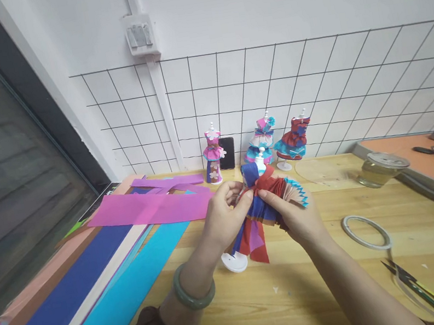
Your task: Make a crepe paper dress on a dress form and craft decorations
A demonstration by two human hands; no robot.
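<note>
Grip narrow — L hand (225, 213) & R hand (302, 219) pinching paper dress (264, 207) on mini mannequin (260, 161) — tape roll (346, 228) nearby.

A small white doll dress stand (260, 162) is tipped over to one side, its round base (236, 262) low on the left, over the wooden table (240, 303). It is dressed in a paper dress (264, 210). One shoulder is covered in blue and the other in red. The skirt is made of blue and red folds. A peach fan (292, 192) is spread on the right, edged with bright blue zigzags. Red, pink and blue strips (257, 241) are hung below.
</note>
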